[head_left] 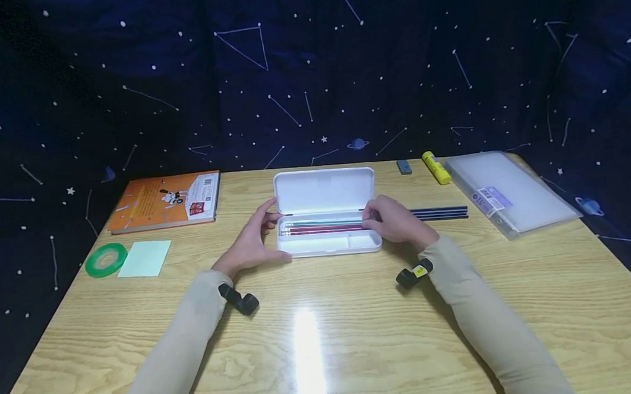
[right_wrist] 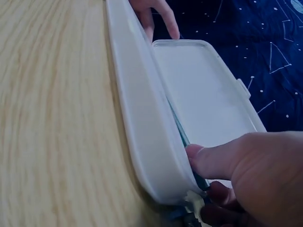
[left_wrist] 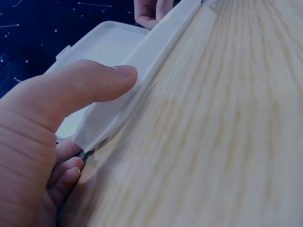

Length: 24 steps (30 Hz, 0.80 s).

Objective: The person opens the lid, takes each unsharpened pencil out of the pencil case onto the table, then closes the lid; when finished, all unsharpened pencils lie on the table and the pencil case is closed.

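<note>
Case: white pencil case (head_left: 325, 220) lay open on the tabletop (head_left: 323, 339).
Left hand (head_left: 253, 242): thumb pressed its end wall, fingers relaxed.
Right hand (head_left: 397, 221): fingers pinched the pencils (head_left: 322, 227).
Risk: the light case might skid; pencils could spill.

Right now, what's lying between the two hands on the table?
In the head view, the open white pencil case sits between the left hand and the right hand, with pencils lying in its tray. Both hands touch its ends.

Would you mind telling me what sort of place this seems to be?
Probably a study desk at home: a wooden table with an open pencil case, a book and a glue stick, before a starry cloth backdrop.
</note>
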Each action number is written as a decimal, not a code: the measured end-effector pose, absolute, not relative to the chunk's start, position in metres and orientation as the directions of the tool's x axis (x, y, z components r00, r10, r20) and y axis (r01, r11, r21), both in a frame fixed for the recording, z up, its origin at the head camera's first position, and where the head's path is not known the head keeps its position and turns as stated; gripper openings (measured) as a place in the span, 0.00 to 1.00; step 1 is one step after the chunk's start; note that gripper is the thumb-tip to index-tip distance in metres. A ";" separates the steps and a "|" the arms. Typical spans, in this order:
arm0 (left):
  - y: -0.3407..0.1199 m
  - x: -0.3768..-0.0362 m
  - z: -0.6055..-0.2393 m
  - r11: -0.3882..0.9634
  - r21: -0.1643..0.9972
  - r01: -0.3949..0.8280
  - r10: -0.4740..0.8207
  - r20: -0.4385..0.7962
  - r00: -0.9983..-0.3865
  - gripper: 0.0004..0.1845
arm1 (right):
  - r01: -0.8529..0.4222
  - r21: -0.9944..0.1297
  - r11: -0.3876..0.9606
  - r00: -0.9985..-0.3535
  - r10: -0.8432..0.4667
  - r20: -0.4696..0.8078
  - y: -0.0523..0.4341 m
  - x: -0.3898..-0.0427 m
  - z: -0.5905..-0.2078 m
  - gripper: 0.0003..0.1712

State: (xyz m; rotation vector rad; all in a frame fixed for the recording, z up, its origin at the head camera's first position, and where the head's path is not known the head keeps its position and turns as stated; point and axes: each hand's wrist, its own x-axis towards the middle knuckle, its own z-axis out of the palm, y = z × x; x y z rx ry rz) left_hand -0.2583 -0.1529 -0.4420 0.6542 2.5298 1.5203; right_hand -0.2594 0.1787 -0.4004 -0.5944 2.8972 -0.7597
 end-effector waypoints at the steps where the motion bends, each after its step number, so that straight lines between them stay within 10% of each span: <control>1: -0.153 -0.258 -0.442 0.405 0.863 0.302 0.422 0.117 -0.899 0.67 | -0.353 -0.492 0.796 -0.920 -0.392 0.025 0.180 -0.259 -0.401 0.05; 24: -0.154 -0.257 -0.439 0.382 0.878 0.288 0.424 0.110 -0.899 0.67 | -0.471 -0.496 0.729 -0.880 -0.424 0.212 0.222 -0.252 -0.403 0.05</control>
